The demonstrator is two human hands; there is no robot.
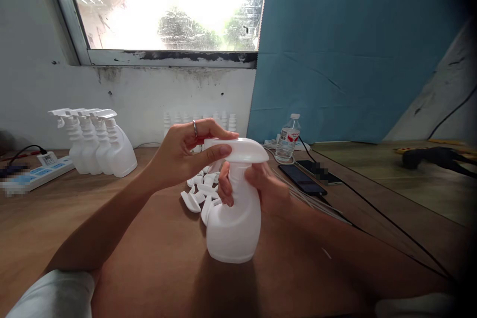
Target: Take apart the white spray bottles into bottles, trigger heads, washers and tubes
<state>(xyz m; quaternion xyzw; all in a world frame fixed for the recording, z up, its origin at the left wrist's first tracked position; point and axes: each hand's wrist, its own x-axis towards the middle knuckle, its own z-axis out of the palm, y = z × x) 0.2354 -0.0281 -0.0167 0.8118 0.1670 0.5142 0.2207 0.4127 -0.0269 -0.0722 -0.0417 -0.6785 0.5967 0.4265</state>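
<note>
A white spray bottle (234, 231) stands upright on the brown table in front of me, its curved spray head (244, 150) on top. My left hand (194, 151), with a ring on one finger, pinches the nozzle end of the head between thumb and fingers. My right hand (270, 189) wraps round the bottle's neck just under the head, fingertips showing on the left side. Behind the bottle lies a heap of loose white plastic pieces (206, 191), partly hidden by the bottle and my hands.
Several white spray bottles (121, 156) with heads stand in a row at the left, near a power strip (40, 175). White ribbed parts (231, 122) stand by the wall. To the right are a water bottle (287, 141), two phones (302, 180) and trailing cables (387, 216).
</note>
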